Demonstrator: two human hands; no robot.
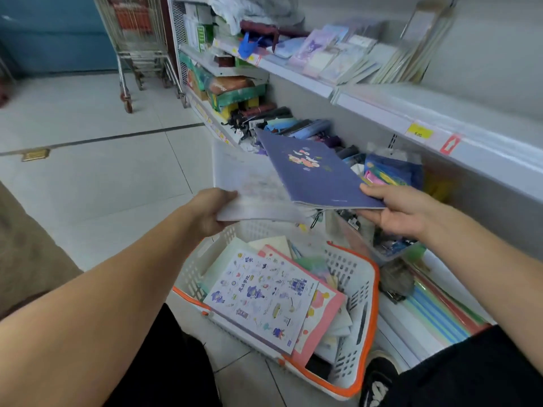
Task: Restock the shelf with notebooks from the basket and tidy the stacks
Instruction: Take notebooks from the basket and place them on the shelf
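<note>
**Purple notebook held over the basket**

Purple and flat, the notebook [314, 171] hung between the two hands, above the basket and in front of the lower shelf. The right hand [393, 211] gripped its near right corner, thumb on the cover and fingers curled beneath. The left hand [210, 211] gripped a pale notebook [249, 186] by its near left edge; this one lay partly under the purple one, and blur made its cover print unreadable. The two hands were well apart, each clamped on its own notebook.

Below them the white basket with orange trim [361, 295] stood on the tiled floor [88, 177], just beside the bottom shelf. It held more notebooks, topmost a white one printed with small cartoon figures [261, 298] lying over a pink one [326, 306]; those underneath showed only as edges.

On the upper shelf [382, 113], pastel notebooks [338, 57] leaned in a row, their far end smeared by blur. A yellow price tag [418, 132] sat on the shelf edge. The goods on the lower shelf behind the purple notebook were a dark jumble, hard to make out. A shopping trolley [138, 42] stood at the aisle's far end, cut off by the top of the view.
</note>
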